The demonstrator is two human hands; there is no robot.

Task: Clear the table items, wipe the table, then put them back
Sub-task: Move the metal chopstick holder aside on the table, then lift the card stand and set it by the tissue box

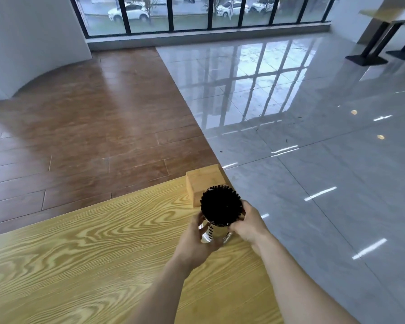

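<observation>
One canister [216,226] — one wooden box [202,183]

- Daylight comes in through the tall windows [197,12] at the far end; the room is bright and evenly lit.
- The glossy grey tile floor [313,141] mirrors the window frames and shows small streaks of glare from lights overhead.
- The wooden table [91,265] is softly lit, with only faint shadows.
- Wide-angle distortion bends lines toward the edges.
- The top right corner is blurred, and the whole picture is slightly soft.
</observation>
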